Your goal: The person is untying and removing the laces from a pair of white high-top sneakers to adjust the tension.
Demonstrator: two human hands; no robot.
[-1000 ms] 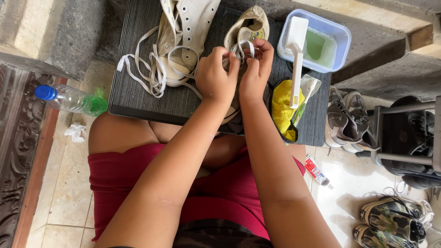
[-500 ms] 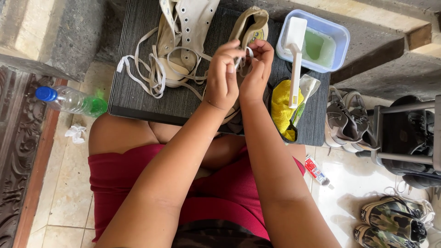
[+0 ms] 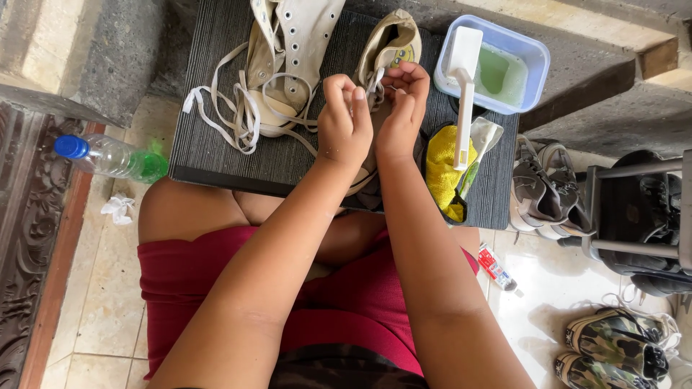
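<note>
Shoelace (image 3: 374,81) of the cream canvas sneaker (image 3: 386,47) is thin, limp and light; it looks easiest to take near its end, between thumb and fingertips, since it will flop anywhere else. It runs from the sneaker's eyelets on the dark ribbed mat (image 3: 216,137). Left hand (image 3: 344,122) has its grip pinched closed on the lace, wrist raised. Right hand (image 3: 401,108) curls beside it, fingers closed on the same lace, forearms nearly parallel.
</note>
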